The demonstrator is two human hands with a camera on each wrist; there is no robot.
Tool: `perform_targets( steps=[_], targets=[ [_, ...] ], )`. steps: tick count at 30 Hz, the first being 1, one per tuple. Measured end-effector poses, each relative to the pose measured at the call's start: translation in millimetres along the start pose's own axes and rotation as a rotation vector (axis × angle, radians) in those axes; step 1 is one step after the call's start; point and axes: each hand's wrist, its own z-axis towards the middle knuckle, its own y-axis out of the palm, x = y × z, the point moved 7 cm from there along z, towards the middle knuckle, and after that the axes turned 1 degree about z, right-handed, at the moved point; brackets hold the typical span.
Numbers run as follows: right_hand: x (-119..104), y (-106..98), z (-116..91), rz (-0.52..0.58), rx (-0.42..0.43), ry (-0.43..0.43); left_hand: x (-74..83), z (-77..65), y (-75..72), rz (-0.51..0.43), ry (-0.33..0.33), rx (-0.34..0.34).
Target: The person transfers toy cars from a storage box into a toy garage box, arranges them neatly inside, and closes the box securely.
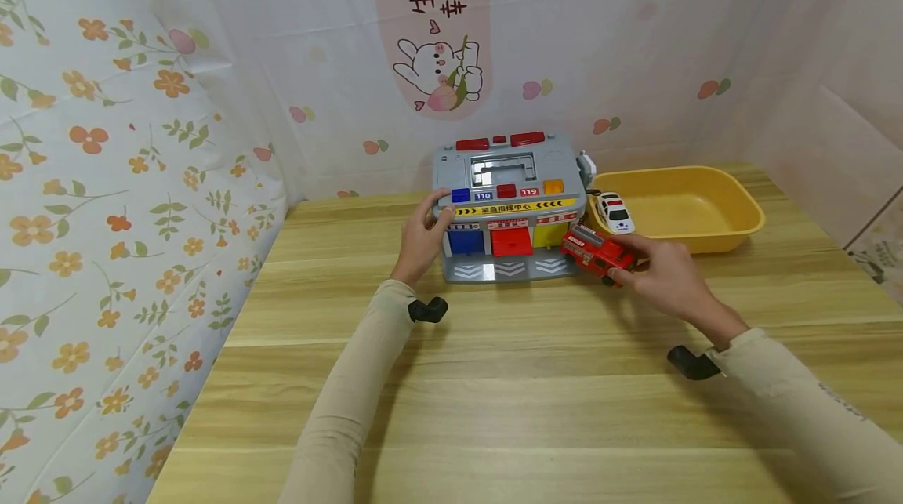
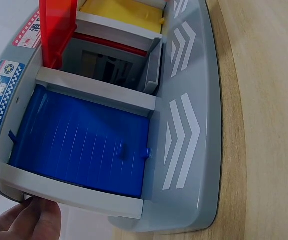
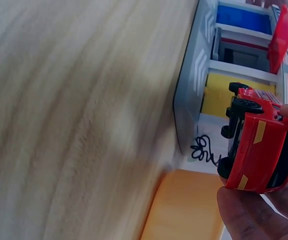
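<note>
A grey toy garage point(image 1: 508, 210) stands on the table, with a blue door point(image 2: 83, 142) and a yellow door point(image 3: 219, 95) closed. Between them the red door point(image 3: 282, 40) is swung up, showing the bay behind it. My left hand point(image 1: 421, 241) grips the garage's left upper corner; the left wrist view shows its fingers against the side wall. In my right hand point(image 1: 666, 273) a red toy fire truck point(image 1: 598, 251) is pinched between thumb and fingers, held off the table by the garage's right front corner.
Right of the garage stands a yellow tray point(image 1: 734, 230), with a white toy police car point(image 1: 615, 214) leaning inside its left end. A black cord point(image 3: 204, 150) lies coiled near the garage's side. Patterned cloth point(image 1: 317, 57) hangs behind and at the left.
</note>
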Motion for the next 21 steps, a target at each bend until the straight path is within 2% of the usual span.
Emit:
perform_targets(
  steps=[5,21],
  targets=[
    [-3,8,1,0.019,-0.042,-0.006,0.8,-0.6,-0.8,-0.003,0.002,-0.001],
    [-22,33,9,0.035,-0.103,-0.045,-1.0,-0.9,1.4,-0.012,-0.022,-0.007]
  ],
)
